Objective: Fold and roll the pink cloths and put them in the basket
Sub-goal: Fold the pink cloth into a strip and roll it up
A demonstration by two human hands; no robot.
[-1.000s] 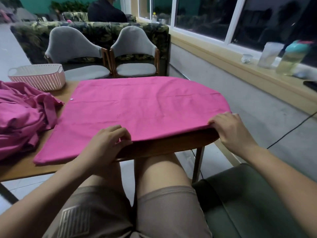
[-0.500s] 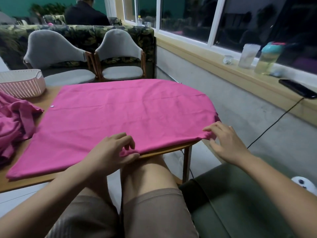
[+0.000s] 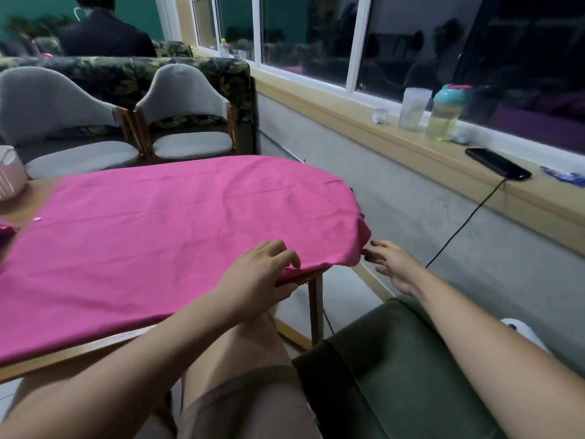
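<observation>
left hand [image 3: 262,274] pinches the pink cloth [image 3: 177,223] at its near edge; right hand [image 3: 392,264], fingers spread, hovers beside the drooping corner; a lopsided tug may wrinkle it.

A bright pink cloth [image 3: 164,236] lies on a light brown wooden table [image 3: 34,198], with a pale pink plastic basket [image 3: 9,175] at far left. Far behind are grey padded chairs [image 3: 186,99] and a sofa patterned in green-and-brown camouflage [image 3: 126,74]. Near right is a dark green seat cushion [image 3: 395,375].
</observation>
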